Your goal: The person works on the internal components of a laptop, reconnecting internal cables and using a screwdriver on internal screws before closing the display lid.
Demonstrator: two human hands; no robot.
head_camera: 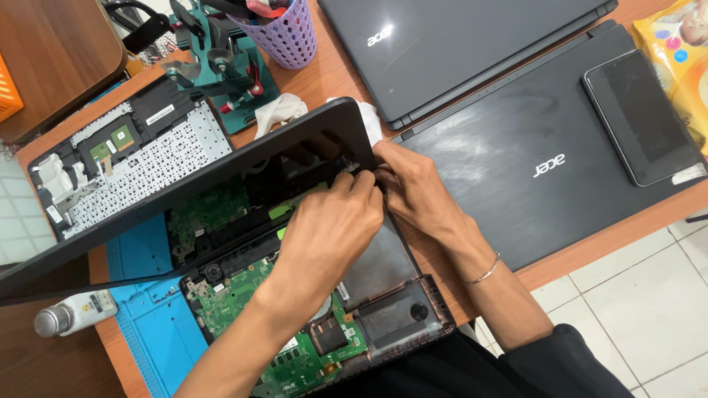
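Note:
An opened black laptop lies before me, its green circuit board [243, 291] and copper cooling parts [383, 313] exposed. Its black lid [192, 177] is tilted up over the base. My left hand [324, 232] reaches across the board, fingertips pinched at the hinge corner under the lid. My right hand [417, 188] meets it there, fingers pressed on the same corner and the base's right edge. What the fingertips pinch is hidden. A thin bracelet circles my right wrist.
A detached keyboard panel [140, 158] lies upside down at the left. Two closed black laptops [516, 140] fill the right, a phone [638, 114] on one. A blue work mat [151, 324], a white bottle [74, 309], a purple basket [284, 37] and a teal clamp stand [221, 63] surround.

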